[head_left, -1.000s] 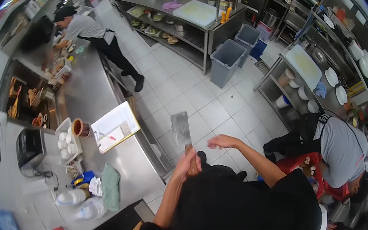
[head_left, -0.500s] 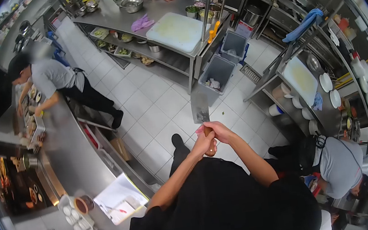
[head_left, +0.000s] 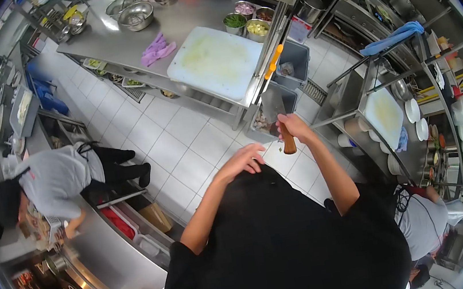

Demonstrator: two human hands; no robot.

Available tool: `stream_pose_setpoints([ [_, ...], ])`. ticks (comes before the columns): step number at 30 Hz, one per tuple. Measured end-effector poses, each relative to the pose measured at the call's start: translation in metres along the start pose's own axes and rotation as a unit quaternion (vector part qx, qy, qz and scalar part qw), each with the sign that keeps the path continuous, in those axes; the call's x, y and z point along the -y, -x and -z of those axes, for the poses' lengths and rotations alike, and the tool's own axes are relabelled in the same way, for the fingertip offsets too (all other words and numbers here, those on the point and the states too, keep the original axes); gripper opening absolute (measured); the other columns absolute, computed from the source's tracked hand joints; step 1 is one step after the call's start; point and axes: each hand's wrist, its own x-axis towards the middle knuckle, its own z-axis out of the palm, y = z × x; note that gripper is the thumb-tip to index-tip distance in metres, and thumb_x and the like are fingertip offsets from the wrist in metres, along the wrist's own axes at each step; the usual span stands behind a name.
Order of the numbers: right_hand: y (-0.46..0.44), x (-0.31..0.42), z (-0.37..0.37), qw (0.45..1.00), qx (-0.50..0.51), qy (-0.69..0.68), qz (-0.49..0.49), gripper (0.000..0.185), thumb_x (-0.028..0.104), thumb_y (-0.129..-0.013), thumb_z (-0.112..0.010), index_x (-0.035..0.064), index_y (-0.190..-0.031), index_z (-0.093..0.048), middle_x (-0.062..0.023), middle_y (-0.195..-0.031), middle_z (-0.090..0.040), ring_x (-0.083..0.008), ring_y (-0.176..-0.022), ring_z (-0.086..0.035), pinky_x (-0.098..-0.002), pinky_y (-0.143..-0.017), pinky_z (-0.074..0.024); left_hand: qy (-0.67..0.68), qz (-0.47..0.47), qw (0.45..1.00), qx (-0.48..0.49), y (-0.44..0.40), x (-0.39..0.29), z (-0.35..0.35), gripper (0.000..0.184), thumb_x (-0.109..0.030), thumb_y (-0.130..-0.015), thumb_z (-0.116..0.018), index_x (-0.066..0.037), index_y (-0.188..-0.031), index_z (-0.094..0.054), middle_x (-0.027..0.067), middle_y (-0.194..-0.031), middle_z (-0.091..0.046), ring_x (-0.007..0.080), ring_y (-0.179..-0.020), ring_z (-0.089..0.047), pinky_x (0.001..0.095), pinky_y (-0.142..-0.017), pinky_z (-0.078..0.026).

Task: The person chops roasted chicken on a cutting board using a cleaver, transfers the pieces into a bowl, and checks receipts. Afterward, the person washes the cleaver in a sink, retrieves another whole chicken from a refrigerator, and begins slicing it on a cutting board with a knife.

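A cleaver with a wooden handle (head_left: pixel 288 140) is gripped in my right hand (head_left: pixel 295 127), its blade pointing up and away over the grey bin. My left hand (head_left: pixel 241 162) is empty, in front of my black shirt, with its fingers loosely curved and apart. Beyond both hands, a white cutting board (head_left: pixel 215 62) lies on the steel table. A purple cloth (head_left: pixel 158 50) is left of the board, and small metal containers of chopped food (head_left: pixel 258 28) stand behind its right side.
A grey bin (head_left: pixel 293 93) stands by the table's corner. One person in grey (head_left: pixel 62 179) leans over the left counter; another (head_left: pixel 423 222) bends at the lower right. A shelf unit with a second cutting board (head_left: pixel 382 108) is on the right. Metal bowls (head_left: pixel 136 17) sit at the back.
The cleaver has passed from my left hand to my right, and my hands have separated. The view has moved closer to the steel table and its cutting board.
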Motion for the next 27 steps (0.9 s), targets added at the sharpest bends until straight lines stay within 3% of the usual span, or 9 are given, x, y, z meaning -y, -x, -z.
stream_pose_setpoints([
  [8, -0.103, 0.051, 0.028, 0.987, 0.019, 0.142, -0.075, 0.037, 0.027, -0.099, -0.051, -0.0063, -0.085, -0.06, -0.0136, -0.071, -0.062, -0.0274, -0.059, -0.065, -0.0419, -0.054, -0.0573, 0.129, -0.064, 0.955, -0.26, 0.009, -0.017, 0.157, 0.036, -0.03, -0.103, -0.045, -0.007, -0.128, -0.057, 0.0062, -0.101, -0.065, 0.0144, -0.084, -0.065, 0.0282, -0.077, -0.052],
  [12, -0.132, 0.072, 0.03, 0.969, -0.003, 0.239, -0.069, 0.039, 0.023, -0.097, -0.05, -0.0083, -0.077, -0.06, -0.0161, -0.068, -0.062, -0.028, -0.054, -0.065, -0.0422, -0.052, -0.0577, 0.119, -0.084, 0.949, -0.281, -0.003, -0.056, 0.242, 0.035, -0.029, -0.104, -0.045, -0.006, -0.127, -0.058, 0.0055, -0.101, -0.064, 0.0137, -0.083, -0.064, 0.0281, -0.076, -0.051],
  [15, -0.118, 0.113, 0.008, 0.943, -0.063, 0.294, -0.143, 0.04, 0.025, -0.096, -0.051, -0.0112, -0.085, -0.066, -0.0176, -0.068, -0.068, -0.0274, -0.056, -0.069, -0.0413, -0.056, -0.0599, 0.104, -0.106, 0.946, -0.288, -0.012, -0.081, 0.312, 0.038, -0.036, -0.105, -0.047, -0.006, -0.127, -0.059, 0.0062, -0.1, -0.065, 0.0134, -0.082, -0.063, 0.0277, -0.075, -0.05],
  [18, -0.112, 0.125, -0.021, 0.931, -0.11, 0.287, -0.199, 0.041, 0.028, -0.096, -0.054, -0.0083, -0.081, -0.067, -0.0174, -0.068, -0.069, -0.0263, -0.055, -0.069, -0.0399, -0.059, -0.0599, 0.095, -0.102, 0.95, -0.281, -0.011, -0.106, 0.376, 0.038, -0.037, -0.106, -0.047, -0.007, -0.126, -0.06, 0.0058, -0.098, -0.066, 0.0133, -0.08, -0.062, 0.0274, -0.074, -0.049],
  [21, -0.117, 0.131, -0.047, 0.88, -0.07, 0.418, -0.213, 0.033, 0.029, -0.092, -0.061, -0.0014, -0.083, -0.069, -0.0128, -0.068, -0.07, -0.0242, -0.058, -0.07, -0.039, -0.06, -0.0589, 0.09, -0.077, 0.953, -0.28, 0.002, -0.121, 0.437, 0.038, -0.037, -0.107, -0.047, -0.007, -0.124, -0.062, 0.0045, -0.097, -0.067, 0.0126, -0.079, -0.062, 0.0269, -0.072, -0.049],
  [22, -0.12, 0.132, -0.052, 0.866, -0.075, 0.445, -0.216, 0.025, 0.026, -0.081, -0.066, 0.0022, -0.078, -0.07, -0.0114, -0.069, -0.071, -0.0248, -0.059, -0.07, -0.0399, -0.059, -0.0579, 0.083, -0.085, 0.953, -0.278, 0.006, -0.121, 0.457, 0.038, -0.038, -0.107, -0.048, -0.007, -0.123, -0.063, 0.0041, -0.095, -0.067, 0.0125, -0.078, -0.062, 0.0268, -0.071, -0.049],
  [23, -0.133, 0.113, -0.051, 0.832, 0.007, 0.53, -0.163, 0.019, 0.024, -0.07, -0.071, 0.0058, -0.073, -0.071, -0.0101, -0.069, -0.072, -0.0254, -0.06, -0.07, -0.0407, -0.057, -0.0568, 0.076, -0.099, 0.955, -0.27, 0.005, -0.12, 0.478, 0.037, -0.038, -0.106, -0.049, -0.007, -0.122, -0.064, 0.0037, -0.094, -0.067, 0.0125, -0.077, -0.061, 0.0268, -0.07, -0.049],
  [25, -0.176, 0.072, -0.037, 0.628, 0.201, 0.747, 0.091, 0.02, 0.019, -0.047, -0.081, 0.013, -0.063, -0.072, -0.0073, -0.07, -0.073, -0.0266, -0.062, -0.07, -0.0425, -0.055, -0.0548, 0.043, -0.09, 0.962, -0.254, 0.0, -0.111, 0.525, 0.036, -0.038, -0.105, -0.053, -0.007, -0.116, -0.065, 0.0042, -0.092, -0.066, 0.0131, -0.078, -0.062, 0.0284, -0.072, -0.052],
  [27, -0.225, 0.03, -0.033, 0.802, 0.024, 0.585, -0.115, 0.011, 0.017, -0.067, -0.069, 0.0068, -0.064, -0.067, -0.0112, -0.066, -0.068, -0.0281, -0.057, -0.067, -0.043, -0.053, -0.0551, 0.012, -0.041, 0.965, -0.259, -0.008, -0.108, 0.567, 0.037, -0.039, -0.103, -0.055, -0.006, -0.116, -0.064, 0.0051, -0.093, -0.067, 0.0151, -0.079, -0.063, 0.0309, -0.074, -0.054],
])
